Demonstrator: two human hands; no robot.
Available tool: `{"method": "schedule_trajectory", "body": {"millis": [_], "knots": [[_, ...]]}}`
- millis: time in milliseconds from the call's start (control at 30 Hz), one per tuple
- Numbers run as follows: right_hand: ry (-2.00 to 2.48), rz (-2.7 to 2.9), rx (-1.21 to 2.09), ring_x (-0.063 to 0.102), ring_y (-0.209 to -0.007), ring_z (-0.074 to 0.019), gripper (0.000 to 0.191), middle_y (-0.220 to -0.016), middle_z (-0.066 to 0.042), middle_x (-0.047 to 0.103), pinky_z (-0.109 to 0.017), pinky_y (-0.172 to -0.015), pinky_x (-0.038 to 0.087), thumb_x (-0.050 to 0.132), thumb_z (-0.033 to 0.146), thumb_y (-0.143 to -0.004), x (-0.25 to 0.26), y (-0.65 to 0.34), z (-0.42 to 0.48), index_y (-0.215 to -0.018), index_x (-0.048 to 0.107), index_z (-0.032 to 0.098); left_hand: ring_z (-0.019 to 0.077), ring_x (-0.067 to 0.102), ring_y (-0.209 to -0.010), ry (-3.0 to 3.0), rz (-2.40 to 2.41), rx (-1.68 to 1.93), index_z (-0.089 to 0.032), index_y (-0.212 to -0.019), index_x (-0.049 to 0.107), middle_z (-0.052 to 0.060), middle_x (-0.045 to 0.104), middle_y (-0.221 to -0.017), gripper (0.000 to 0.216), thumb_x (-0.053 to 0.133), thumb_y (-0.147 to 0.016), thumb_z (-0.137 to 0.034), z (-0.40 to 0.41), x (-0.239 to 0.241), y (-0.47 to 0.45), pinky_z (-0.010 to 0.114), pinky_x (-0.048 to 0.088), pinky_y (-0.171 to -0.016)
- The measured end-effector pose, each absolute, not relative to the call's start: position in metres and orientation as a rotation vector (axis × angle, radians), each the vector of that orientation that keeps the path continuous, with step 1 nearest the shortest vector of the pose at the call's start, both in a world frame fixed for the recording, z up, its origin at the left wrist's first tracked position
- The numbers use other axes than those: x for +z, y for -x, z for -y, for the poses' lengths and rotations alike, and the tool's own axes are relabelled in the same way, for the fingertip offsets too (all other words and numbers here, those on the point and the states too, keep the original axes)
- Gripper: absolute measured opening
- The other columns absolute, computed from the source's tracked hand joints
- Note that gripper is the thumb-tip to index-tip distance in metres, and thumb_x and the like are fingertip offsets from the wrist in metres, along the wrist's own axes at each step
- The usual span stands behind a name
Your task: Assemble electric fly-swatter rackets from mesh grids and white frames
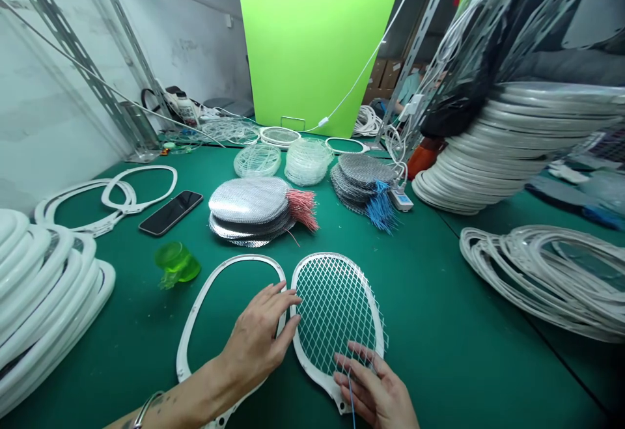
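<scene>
My left hand (266,328) reaches over the right rim of a bare white racket-shaped frame (193,321), its fingers stretched out. The fingertips come up to the neighbouring white frame (305,367), which lies close beside the first. A silvery diamond-pattern metal mesh (332,312) lies over this second frame and sticks out a little past its right rim. My right hand (374,387) is at the mesh's lower right, fingers apart and touching it. A blue wire (352,403) runs down beside those fingers from the mesh's lower part.
Behind the frames lie mesh stacks with red wires (303,207) and blue wires (381,207). A phone (170,213) and a green translucent object (176,263) are left. Piled white frames stand at left (43,312) and right (508,149). A green board (317,38) rises behind.
</scene>
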State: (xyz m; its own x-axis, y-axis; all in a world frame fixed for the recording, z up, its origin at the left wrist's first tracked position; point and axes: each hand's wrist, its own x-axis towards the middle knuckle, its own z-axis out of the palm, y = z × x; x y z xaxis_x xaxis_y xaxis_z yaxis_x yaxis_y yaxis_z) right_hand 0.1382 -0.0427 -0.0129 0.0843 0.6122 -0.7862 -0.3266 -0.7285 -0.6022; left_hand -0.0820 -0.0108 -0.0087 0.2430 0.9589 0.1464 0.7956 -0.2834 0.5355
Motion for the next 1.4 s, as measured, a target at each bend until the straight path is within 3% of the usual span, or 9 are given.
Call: {"method": "schedule_trajectory", "body": {"millis": [267,467,633,867,1000,1100,1167,1233,1400], "knots": [[1.64,0.302,1.75,0.072,-0.085,-0.0285,0.086,-0.091,-0.013,0.075,-0.034,-0.078,0.057,0.088,0.05,-0.049,-0.026,-0.139,0.044,-0.117,0.051,0.013,0.0242,0.051,-0.128,-2.192,-1.583,0.605,-0.025,-0.12,0.061,0.003,0.064,-0.126,0.029,0.047,-0.095,-0.031,0.006,-0.005,0.067,0.046,0.044,-0.107],[1.628,0.291,1.768,0.071,-0.09,-0.0296,0.085,-0.089,-0.013,0.075,-0.034,-0.08,0.056,0.088,0.053,-0.046,-0.03,-0.14,0.044,-0.113,0.053,0.014,0.0375,0.014,-0.144,-2.355,-1.479,0.35,-0.022,-0.151,0.029,0.012,0.021,-0.157,0.069,0.034,-0.095,-0.061,-0.005,-0.023,0.029,0.061,0.03,-0.111],[1.626,0.287,1.781,0.071,-0.089,-0.0299,0.073,-0.086,-0.012,0.076,-0.033,-0.08,0.057,0.089,0.052,-0.043,-0.026,-0.14,0.043,-0.099,0.061,0.014,0.0414,0.007,-0.143,-2.393,-1.536,0.287,-0.024,-0.151,0.026,0.014,0.016,-0.157,0.068,0.033,-0.095,-0.061,-0.005,-0.045,0.016,0.064,0.028,-0.109],[1.75,0.693,1.886,0.071,-0.076,-0.0209,0.057,-0.087,-0.011,0.075,-0.024,-0.066,0.054,0.077,0.062,-0.063,-0.01,-0.179,0.052,-0.092,0.072,0.014,0.0411,0.014,-0.143,-2.472,-1.545,0.208,-0.022,-0.149,0.032,0.017,0.023,-0.156,0.056,0.04,-0.098,-0.043,-0.006,-0.041,0.02,0.059,0.028,-0.111],[1.958,1.393,1.362,0.059,-0.05,-0.0157,0.045,-0.067,-0.006,0.071,-0.027,-0.05,0.045,0.057,0.062,-0.082,-0.001,-0.196,0.047,-0.078,0.072,0.02,0.0409,0.01,-0.144,-2.481,-1.559,0.175,-0.021,-0.15,0.031,0.017,0.022,-0.156,0.058,0.046,-0.097,-0.039,-0.005,-0.043,0.019,0.058,0.024,-0.113],[1.753,1.908,0.754,0.064,-0.103,-0.0256,0.036,-0.117,-0.007,0.069,-0.037,-0.091,0.047,0.053,0.048,-0.09,-0.002,-0.188,0.029,-0.116,0.067,0.027,0.0405,0.006,-0.144,-2.493,-1.565,0.167,-0.02,-0.15,0.03,0.017,0.019,-0.157,0.058,0.044,-0.097,-0.039,-0.003,-0.047,0.017,0.058,0.022,-0.113],[1.421,2.299,0.629,0.035,-0.138,-0.0273,0.053,-0.15,-0.005,0.04,-0.043,-0.115,0.022,0.051,0.041,-0.092,-0.01,-0.18,0.013,-0.142,0.045,0.024,0.0399,0.004,-0.144,-2.511,-1.563,0.146,-0.018,-0.15,0.03,0.017,0.018,-0.157,0.057,0.042,-0.098,-0.038,-0.004,-0.049,0.016,0.058,0.02,-0.114],[1.148,2.619,0.639,0.014,-0.146,-0.025,0.065,-0.158,-0.004,0.017,-0.044,-0.119,0.005,0.048,0.041,-0.094,-0.022,-0.176,0.0,-0.151,0.024,0.021,0.0393,0.003,-0.144,-2.512,-1.569,0.12,-0.013,-0.15,0.029,0.019,0.017,-0.157,0.059,0.042,-0.098,-0.037,-0.006,-0.049,0.015,0.057,0.019,-0.115],[1.019,2.899,0.587,0.007,-0.146,-0.0233,0.068,-0.159,-0.006,0.007,-0.046,-0.119,0.004,0.034,0.05,-0.098,-0.046,-0.181,-0.013,-0.153,0.007,0.02,0.035,0.011,-0.145,-2.524,-1.482,0.279,-0.002,-0.148,0.027,0.022,0.021,-0.155,0.058,0.037,-0.098,-0.03,0.004,-0.027,0.026,0.055,0.02,-0.116]]}}
